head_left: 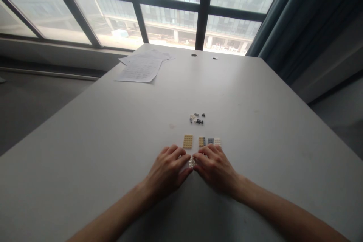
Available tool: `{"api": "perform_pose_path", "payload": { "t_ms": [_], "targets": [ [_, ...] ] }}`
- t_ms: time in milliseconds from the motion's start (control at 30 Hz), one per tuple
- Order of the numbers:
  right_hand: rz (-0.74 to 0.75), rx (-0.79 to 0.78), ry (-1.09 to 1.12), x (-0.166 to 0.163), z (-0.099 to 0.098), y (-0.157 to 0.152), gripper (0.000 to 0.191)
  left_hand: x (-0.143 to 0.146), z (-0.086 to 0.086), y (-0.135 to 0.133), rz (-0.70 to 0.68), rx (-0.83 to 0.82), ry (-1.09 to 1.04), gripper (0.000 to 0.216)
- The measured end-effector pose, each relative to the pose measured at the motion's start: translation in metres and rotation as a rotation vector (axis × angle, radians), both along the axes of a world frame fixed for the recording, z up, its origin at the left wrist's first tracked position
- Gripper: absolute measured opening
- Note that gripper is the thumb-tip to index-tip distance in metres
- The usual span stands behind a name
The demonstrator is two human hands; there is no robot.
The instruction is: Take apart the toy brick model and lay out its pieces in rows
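My left hand (169, 168) and my right hand (214, 167) rest on the white table (113, 140), fingers curled toward each other. Between their fingertips both pinch a small clear or whitish brick piece (191, 163). Just beyond the left hand lies a tan studded plate (187, 141). Beyond the right hand lie a tan plate (201, 141), a grey plate (210, 141) and a white plate (217, 141) side by side. Farther out sits a cluster of several tiny dark and light pieces (196, 118).
Printed paper sheets (143, 66) lie at the table's far left. Two small round dark spots (194, 55) mark the far edge by the window. A dark curtain (297, 19) hangs at the right.
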State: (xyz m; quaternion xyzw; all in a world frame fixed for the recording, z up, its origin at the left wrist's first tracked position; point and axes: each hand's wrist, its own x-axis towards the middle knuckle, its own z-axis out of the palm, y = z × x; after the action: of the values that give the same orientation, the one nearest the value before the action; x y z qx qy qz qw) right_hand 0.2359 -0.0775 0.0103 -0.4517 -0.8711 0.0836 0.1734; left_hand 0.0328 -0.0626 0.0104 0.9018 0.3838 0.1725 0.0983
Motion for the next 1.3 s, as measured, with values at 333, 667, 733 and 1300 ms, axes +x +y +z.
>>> {"api": "perform_pose_path", "payload": {
  "t_ms": [333,667,733,1300],
  "targets": [
    [-0.066,0.057,0.103,0.02,0.0,0.001,0.022,0.006,-0.005,-0.001,0.025,0.054,0.007,0.012],
    [-0.175,0.036,0.122,0.039,0.006,0.019,0.017,-0.003,-0.003,0.011,-0.032,0.115,0.017,0.01],
    [-0.212,0.027,0.122,0.044,0.008,0.029,0.016,-0.006,-0.003,0.015,-0.05,0.113,0.009,0.011],
    [-0.273,-0.034,0.086,0.032,-0.003,0.114,0.022,-0.01,-0.011,0.018,-0.049,0.133,-0.071,0.011]
  ]
}}
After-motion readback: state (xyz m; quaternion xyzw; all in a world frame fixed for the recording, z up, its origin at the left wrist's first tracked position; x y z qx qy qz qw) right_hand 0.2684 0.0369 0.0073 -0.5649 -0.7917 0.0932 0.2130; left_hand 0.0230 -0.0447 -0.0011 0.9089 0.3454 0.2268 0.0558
